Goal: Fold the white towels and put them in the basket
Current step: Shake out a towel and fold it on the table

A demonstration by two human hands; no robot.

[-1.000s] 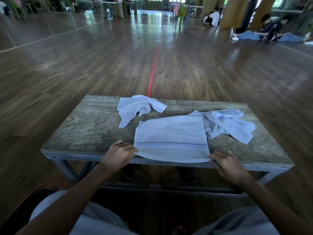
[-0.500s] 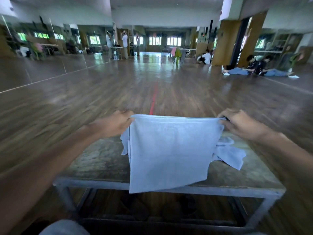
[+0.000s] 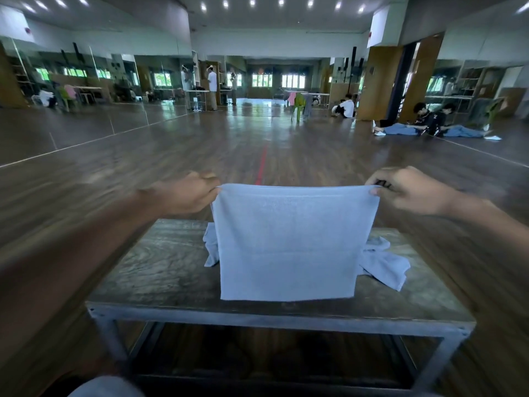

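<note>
A white towel (image 3: 289, 242) hangs flat in the air above the low wooden table (image 3: 160, 273). My left hand (image 3: 189, 193) pinches its top left corner and my right hand (image 3: 409, 190) pinches its top right corner. The towel's lower edge ends just above the table's near edge. Behind it lie two crumpled white towels, one (image 3: 210, 247) peeking out on the left and one (image 3: 383, 262) on the right. No basket is in view.
The table has a grey metal frame (image 3: 274, 318) and stands on a dark wooden floor with a red line (image 3: 262, 164). People sit on the floor at the far right (image 3: 423, 124). A green chair (image 3: 297, 106) stands far back.
Both hands took the towel by its near corners off the table and lifted it upright in the air. The view tilted up toward the room.
</note>
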